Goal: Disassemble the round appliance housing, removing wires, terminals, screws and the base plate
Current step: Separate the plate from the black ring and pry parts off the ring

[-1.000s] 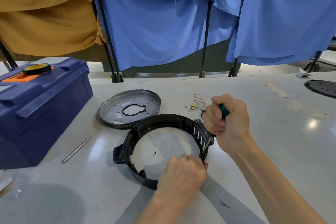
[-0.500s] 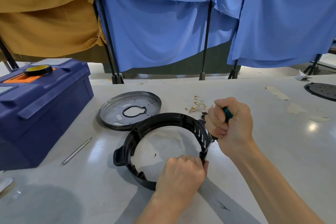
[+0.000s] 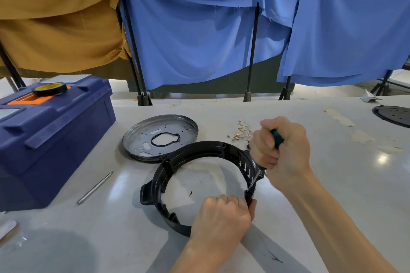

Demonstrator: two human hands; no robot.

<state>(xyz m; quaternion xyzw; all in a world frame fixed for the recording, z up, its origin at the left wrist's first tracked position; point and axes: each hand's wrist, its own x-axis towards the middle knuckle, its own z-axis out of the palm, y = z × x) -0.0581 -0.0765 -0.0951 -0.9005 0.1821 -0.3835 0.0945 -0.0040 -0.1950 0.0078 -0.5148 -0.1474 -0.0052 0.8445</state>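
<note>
- Housing: one black plastic ring [image 3: 195, 148] lies flat on the pale table [image 3: 355, 173], near its front edge, just in front of the base plate.
- Two bare hands work on it. The left hand [image 3: 221, 217] wraps its curled fingers over the ring's near right rim and grips it.
- The right hand [image 3: 284, 153] is fisted tightly round one screwdriver [image 3: 277, 138] with a green handle; the steel shaft slants down to the ring's right wall, just above the left hand.
- One round metal base plate [image 3: 159, 137] sits apart from the ring, touching or just behind its far left edge.
- One small heap of brass terminals [image 3: 240, 134] lies behind the right hand; they are too small to count.
- One blue toolbox [image 3: 55, 139] stands at the left, with one roll of black tape [image 3: 50, 88] on its lid.
- One loose steel rod [image 3: 95, 187] lies between toolbox and ring.
- One dark perforated disc [image 3: 395, 115] rests at the far right.
</note>
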